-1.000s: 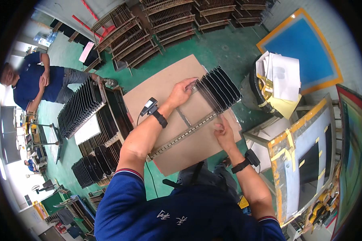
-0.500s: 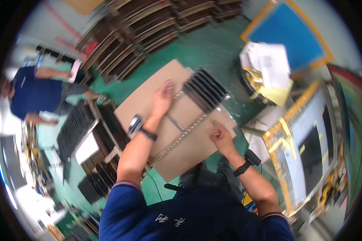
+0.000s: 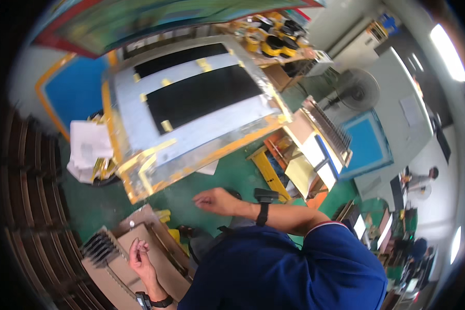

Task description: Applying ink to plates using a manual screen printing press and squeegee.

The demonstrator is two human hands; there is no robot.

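My left hand (image 3: pixel 142 258) hangs over a brown cardboard sheet (image 3: pixel 163 250), its fingers loosely bent and a little apart, with nothing visible in it. Beside it, at the sheet's far left corner, stands a black ribbed rack piece (image 3: pixel 99 249). My right hand (image 3: pixel 216 201) is over the green floor, short of the near edge of a large framed screen table (image 3: pixel 191 157). Its fingers are curled together, and no object shows in them. On the table's pale surface lie two black rectangular panels (image 3: pixel 204 95), held by strips of yellow tape.
Wooden racks (image 3: pixel 33 206) line the left side. White papers (image 3: pixel 90 147) lie on a bin near the blue framed screen (image 3: pixel 77 90). A shelf of tape rolls (image 3: pixel 274 44) stands at the back. To the right are a yellow stand (image 3: pixel 271 173), a fan (image 3: pixel 356 90) and distant workers.
My view has swung right, bringing the screen table to the front. The cardboard sheet now sits at lower left. Both hands have come away from above its middle; my right hand is off it.
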